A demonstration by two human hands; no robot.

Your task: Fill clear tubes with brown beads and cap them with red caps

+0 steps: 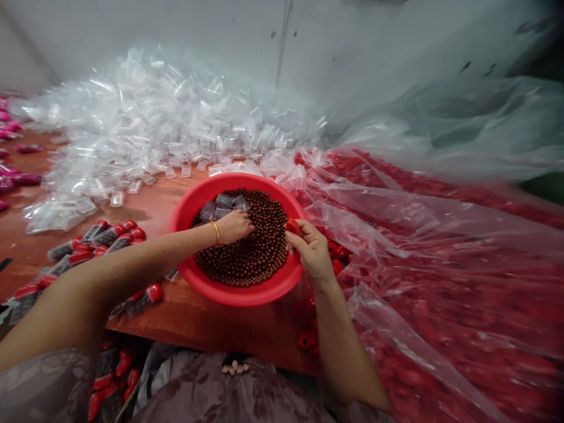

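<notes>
A red plastic basin (238,298) stands on the table with a heap of small round brown beads (247,267) inside. My left hand (233,227) reaches over its left side, fingers curled down against the beads; whatever they grip is hidden. Just behind that hand, several clear plastic containers (224,201) lie on the beads. At the basin's right rim, my right hand (312,248) pinches a red cap (292,227) between thumb and fingers.
Clear empty containers (145,123) form a large pile behind the basin. Filled, red-capped containers (110,235) lie on the table (211,320) to the left. Red caps fill a big transparent plastic bag (423,258) on the right. Pink items (15,176) sit far left.
</notes>
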